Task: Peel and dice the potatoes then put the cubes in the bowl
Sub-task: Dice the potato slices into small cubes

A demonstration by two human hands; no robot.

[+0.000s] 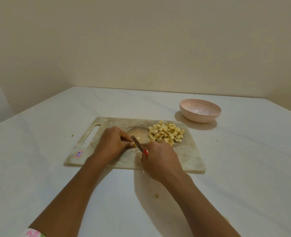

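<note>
A pale marbled cutting board (189, 158) lies on the white table. A heap of yellow potato cubes (166, 132) sits at its far right part. My left hand (113, 142) is curled on the board's middle, pressing a small potato piece (134, 144) that is mostly hidden under its fingertips. My right hand (160, 161) grips a knife with a red handle (146, 152); the knife blade (135, 141) points up-left and rests against that piece. A pink bowl (200, 110) stands beyond the board's right corner, with no cubes in it.
A small potato scrap (156, 195) lies on the table near my right forearm, another scrap (72, 135) left of the board's handle slot. A cream wall rises behind the table's far edge. A wet patch (139, 134) marks the board's centre.
</note>
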